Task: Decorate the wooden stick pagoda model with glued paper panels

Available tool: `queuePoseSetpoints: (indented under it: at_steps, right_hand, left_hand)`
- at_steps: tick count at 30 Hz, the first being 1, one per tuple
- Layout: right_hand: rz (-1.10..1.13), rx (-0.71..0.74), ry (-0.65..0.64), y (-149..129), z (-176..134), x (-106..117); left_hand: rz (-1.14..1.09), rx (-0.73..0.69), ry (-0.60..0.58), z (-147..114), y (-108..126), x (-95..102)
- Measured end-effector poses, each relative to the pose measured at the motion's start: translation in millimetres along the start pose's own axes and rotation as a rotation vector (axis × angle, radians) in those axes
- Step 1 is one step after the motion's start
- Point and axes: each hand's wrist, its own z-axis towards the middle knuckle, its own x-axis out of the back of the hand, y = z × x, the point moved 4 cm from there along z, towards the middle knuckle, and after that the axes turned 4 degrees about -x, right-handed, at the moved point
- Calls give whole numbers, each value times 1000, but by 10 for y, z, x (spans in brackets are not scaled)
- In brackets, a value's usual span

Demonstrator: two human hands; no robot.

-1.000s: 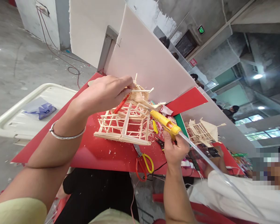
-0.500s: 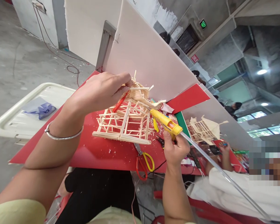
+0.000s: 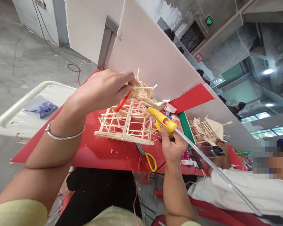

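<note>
My left hand (image 3: 106, 86) is closed in a pinch at the upper roof of a model house (image 3: 124, 136) built from thin wooden sticks. A red tassel (image 3: 123, 102) hangs from its fingertips; the exact grip point is hidden behind the fingers. My right hand (image 3: 175, 146) is wrapped round a yellow hot glue gun (image 3: 160, 118), which points up and left at the model's roof. From the gun's back end a long clear glue stick (image 3: 217, 171) sticks out to the lower right. The gun's nozzle is close to the roof edge; whether it touches cannot be made out.
Scissors (image 3: 149, 161) with red and yellow handles lie at the red table's (image 3: 94, 157) front edge. A second stick model (image 3: 207, 130) stands to the right, near a co-worker in a white top (image 3: 245, 191). White boards (image 3: 151, 53) rise behind; a white plastic lid (image 3: 7, 121) is at left.
The glue gun and my right hand have shifted slightly left, bringing the nozzle nearer the roof. My left hand keeps its pinch at the roof. The co-worker's hand at right has moved.
</note>
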Motion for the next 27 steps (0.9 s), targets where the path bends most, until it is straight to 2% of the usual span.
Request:
queuePoseSetpoints:
  at_steps: [7,10,14,18,23,27]
  right_hand:
    - [59,113,-28,-199,51,-59]
    - [17,91,-40,-183,23,-49]
    - [17,47,-49,-88,-62,11]
    - [14,-23,-73,-32,-148,70]
    - [76,42,-72,-172,-150,72]
    - [54,-12,-47,-236,5,21]
  left_hand:
    - [-24,57,-51,-14,52,36]
    - [6,79,-65,-11,38,27]
    - [21,57,-21,-1,8,11]
    - [11,56,-54,-3,10,10]
    - [14,78,-68,-10,36,35]
    - [-2,53,-68,-9,37,25]
